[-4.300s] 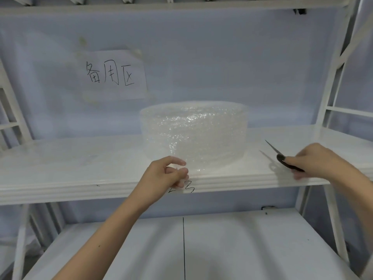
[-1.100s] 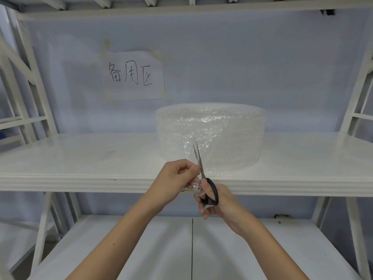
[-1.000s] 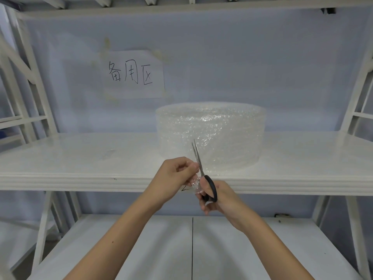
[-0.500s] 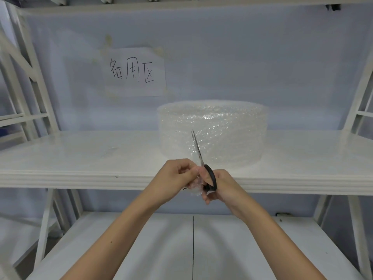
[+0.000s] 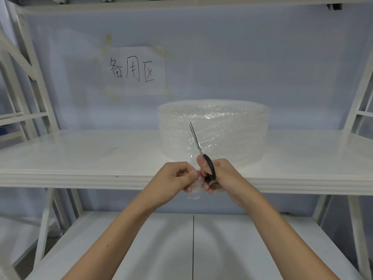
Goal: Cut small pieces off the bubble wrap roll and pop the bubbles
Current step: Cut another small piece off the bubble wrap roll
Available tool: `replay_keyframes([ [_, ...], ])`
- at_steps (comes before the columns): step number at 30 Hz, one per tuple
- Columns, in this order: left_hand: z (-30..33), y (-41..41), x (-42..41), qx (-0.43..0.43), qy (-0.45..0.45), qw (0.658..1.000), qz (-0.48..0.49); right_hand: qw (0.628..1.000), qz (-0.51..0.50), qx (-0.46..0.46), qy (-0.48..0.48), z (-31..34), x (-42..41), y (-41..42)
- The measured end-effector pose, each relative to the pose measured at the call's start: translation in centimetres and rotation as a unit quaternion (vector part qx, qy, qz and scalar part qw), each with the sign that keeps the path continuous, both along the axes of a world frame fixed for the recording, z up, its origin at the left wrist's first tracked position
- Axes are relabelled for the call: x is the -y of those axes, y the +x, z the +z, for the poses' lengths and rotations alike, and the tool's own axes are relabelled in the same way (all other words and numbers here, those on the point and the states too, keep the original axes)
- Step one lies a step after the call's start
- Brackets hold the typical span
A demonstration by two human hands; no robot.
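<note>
The bubble wrap roll [image 5: 214, 134] stands on its flat end on the white shelf [image 5: 80, 158], its core axis upright, right of the shelf's middle and close to the front edge. From its lower front a loose flap of wrap [image 5: 194, 188] comes toward the viewer and hangs over the shelf lip, ending at about 6 o'clock from the roll, between the two hands. The left hand [image 5: 177, 178] sits at 9 o'clock of that flap with fingers curled and thumb pressed against them, pinching the flap's left margin. The right hand [image 5: 224, 176] is at 3 o'clock, touching or nearly touching the left, its fingers closed through and around the black handles of the scissors [image 5: 201, 156]. The blades point toward 11 o'clock, up across the roll's face, and look closed or nearly so; whether any wrap lies between them I cannot tell. The cut seems to turn on this: the flap lies just left of and below the blade pivot, so the right hand is the nearer one to sever it while the left keeps it taut. Both forearms rise from the bottom corners and converge at the shelf's edge. A taped paper sign [image 5: 137, 71] with handwriting hangs at 11 o'clock above the roll.
</note>
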State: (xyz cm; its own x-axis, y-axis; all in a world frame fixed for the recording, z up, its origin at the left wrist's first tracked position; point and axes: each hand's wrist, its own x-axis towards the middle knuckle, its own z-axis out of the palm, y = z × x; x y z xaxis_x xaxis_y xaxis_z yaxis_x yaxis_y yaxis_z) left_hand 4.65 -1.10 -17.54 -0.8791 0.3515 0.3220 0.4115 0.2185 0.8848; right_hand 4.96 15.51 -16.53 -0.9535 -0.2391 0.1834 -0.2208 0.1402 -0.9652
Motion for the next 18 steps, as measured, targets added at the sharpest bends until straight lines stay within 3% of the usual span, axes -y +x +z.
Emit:
replay_keyframes([
  [9,-0.6,0.3,0.3,0.009,0.006,1.000,-0.006,1.000,-0.007,-0.022,0.002,0.8,0.1,0.2],
  [13,-2.1,0.5,0.3,0.037,-0.051,0.997,-0.032,0.998,-0.026,-0.042,-0.032,2.4,0.6,0.2],
  [18,-2.7,0.5,0.9,0.078,0.016,0.997,-0.011,0.994,-0.052,-0.070,-0.061,4.6,0.6,1.2],
])
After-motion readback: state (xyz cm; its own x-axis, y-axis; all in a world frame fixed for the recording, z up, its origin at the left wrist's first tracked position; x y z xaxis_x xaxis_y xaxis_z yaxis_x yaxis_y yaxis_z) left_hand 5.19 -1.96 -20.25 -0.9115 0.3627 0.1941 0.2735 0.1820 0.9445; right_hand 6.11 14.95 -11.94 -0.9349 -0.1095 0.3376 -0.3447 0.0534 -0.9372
